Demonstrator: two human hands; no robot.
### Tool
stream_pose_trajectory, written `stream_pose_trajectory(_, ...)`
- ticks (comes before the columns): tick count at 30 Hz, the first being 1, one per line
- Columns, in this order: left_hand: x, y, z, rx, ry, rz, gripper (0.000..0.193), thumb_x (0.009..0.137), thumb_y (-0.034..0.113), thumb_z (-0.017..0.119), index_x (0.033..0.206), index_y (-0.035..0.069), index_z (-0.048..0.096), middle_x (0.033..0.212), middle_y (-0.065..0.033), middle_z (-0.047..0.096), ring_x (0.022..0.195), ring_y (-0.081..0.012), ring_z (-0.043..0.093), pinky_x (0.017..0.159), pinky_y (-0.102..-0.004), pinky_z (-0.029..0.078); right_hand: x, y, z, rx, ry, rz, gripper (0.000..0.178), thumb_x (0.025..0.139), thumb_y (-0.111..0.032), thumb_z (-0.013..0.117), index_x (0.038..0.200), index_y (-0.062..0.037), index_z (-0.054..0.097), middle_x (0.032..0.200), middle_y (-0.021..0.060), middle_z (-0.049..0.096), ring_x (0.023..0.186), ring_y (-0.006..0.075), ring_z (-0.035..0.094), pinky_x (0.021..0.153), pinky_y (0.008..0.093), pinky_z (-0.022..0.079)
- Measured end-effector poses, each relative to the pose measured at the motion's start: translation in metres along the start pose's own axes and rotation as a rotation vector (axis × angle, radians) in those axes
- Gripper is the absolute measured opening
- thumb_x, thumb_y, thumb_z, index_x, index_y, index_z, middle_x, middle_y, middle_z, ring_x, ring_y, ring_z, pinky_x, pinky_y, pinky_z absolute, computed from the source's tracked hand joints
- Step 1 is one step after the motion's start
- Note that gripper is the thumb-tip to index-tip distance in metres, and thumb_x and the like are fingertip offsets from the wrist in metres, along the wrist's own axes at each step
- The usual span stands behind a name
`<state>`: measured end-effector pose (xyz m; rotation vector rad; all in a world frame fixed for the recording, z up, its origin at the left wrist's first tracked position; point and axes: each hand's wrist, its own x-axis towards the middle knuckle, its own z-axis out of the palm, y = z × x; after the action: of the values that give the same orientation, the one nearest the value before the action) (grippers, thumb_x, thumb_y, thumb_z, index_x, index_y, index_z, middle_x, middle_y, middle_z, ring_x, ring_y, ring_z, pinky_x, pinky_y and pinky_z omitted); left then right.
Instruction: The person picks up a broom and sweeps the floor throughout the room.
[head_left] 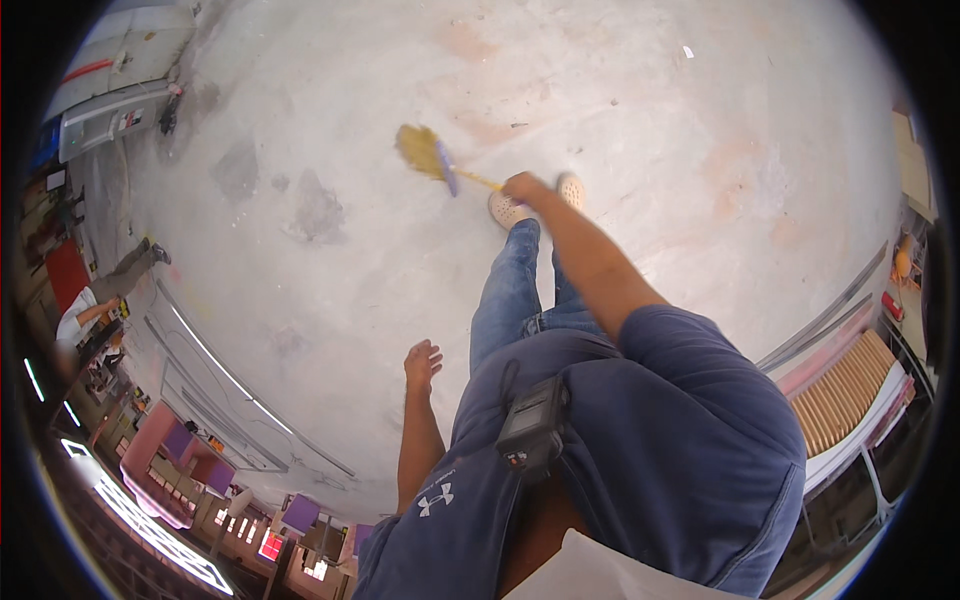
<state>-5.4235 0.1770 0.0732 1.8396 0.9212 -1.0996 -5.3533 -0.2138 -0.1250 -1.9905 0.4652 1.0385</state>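
Observation:
My right hand [522, 188] is closed round the yellow handle [480, 179] of a broom, out in front of my feet. The broom's straw head [418, 152] points left and lies at the floor, with a purple band [446, 168] where it meets the handle. Past my fist, the rest of the handle cannot be made out. My left hand [424, 365] hangs at my left side over the floor, fingers loosely curled and apart, holding nothing. A small black device [533, 420] hangs at my chest.
Bits of debris [518, 125] dot the pale, stained concrete floor [330, 90]. Long metal strips [230, 375] lie at the left. Another person [100, 300] is farther left, near a grey metal box [115, 120]. At the right stands a table with stacked tan slats [845, 390].

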Motion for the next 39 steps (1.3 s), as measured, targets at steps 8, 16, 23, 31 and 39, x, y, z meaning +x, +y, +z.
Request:
stream_pose_trajectory(8, 0.004, 0.022, 0.037, 0.179, -0.041, -0.121, 0.04, 0.079, 0.03, 0.05, 0.11, 0.004, 0.046, 0.098, -0.013, 0.056, 0.083, -0.024, 0.056, 0.069, -0.0346, 0.045, -0.145, 0.218, -0.122, 0.947, 0.371, 0.454, 0.019, 0.067, -0.02, 0.062, 0.081, -0.008, 0.063, 0.064, 0.0014, 0.053, 0.053, 0.0112, 0.045, 0.052, 0.0241, 0.037)
stream_pose_trajectory(16, 0.0, 0.145, 0.137, 0.241, -0.152, 0.127, 0.035, 0.079, 0.027, 0.051, 0.106, 0.004, 0.049, 0.093, -0.0097, 0.057, 0.08, -0.018, 0.056, 0.066, -0.0291, 0.045, -0.244, 0.343, -0.178, 1.035, 0.731, 0.687, 0.012, 0.068, -0.017, 0.059, 0.069, -0.0046, 0.058, 0.056, 0.0017, 0.048, 0.045, 0.0105, 0.041, 0.042, 0.0256, 0.032)
stream_pose_trajectory(23, -0.018, 0.186, 0.196, 0.276, -0.226, 0.188, 0.037, 0.081, 0.029, 0.05, 0.107, 0.003, 0.048, 0.094, -0.0102, 0.057, 0.081, -0.0179, 0.055, 0.068, -0.0287, 0.045, -0.276, 0.244, -0.174, 0.968, 0.642, 0.404, 0.027, 0.07, -0.016, 0.056, 0.093, -0.0015, 0.059, 0.061, 0.0028, 0.053, 0.049, 0.0091, 0.045, 0.043, 0.0235, 0.035)
stream_pose_trajectory(31, -0.022, 0.187, 0.185, 0.381, -0.18, 0.131, 0.037, 0.081, 0.03, 0.05, 0.106, 0.002, 0.049, 0.092, -0.0105, 0.057, 0.08, -0.0188, 0.056, 0.066, -0.0292, 0.045, -0.134, 0.171, -0.142, 0.711, 0.251, 0.02, 0.029, 0.066, -0.015, 0.061, 0.089, 0.003, 0.06, 0.077, 0.0099, 0.061, 0.059, 0.0132, 0.055, 0.055, 0.0267, 0.046)
stream_pose_trajectory(39, -0.03, 0.233, 0.161, 0.404, -0.056, 0.146, 0.036, 0.082, 0.028, 0.05, 0.106, 0.002, 0.048, 0.092, -0.0105, 0.057, 0.08, -0.0184, 0.056, 0.066, -0.0287, 0.045, -0.145, 0.314, -0.166, 0.961, 0.411, 0.28, 0.017, 0.069, -0.01, 0.058, 0.084, -0.0072, 0.064, 0.082, 0.006, 0.062, 0.066, 0.0137, 0.058, 0.059, 0.0281, 0.05)
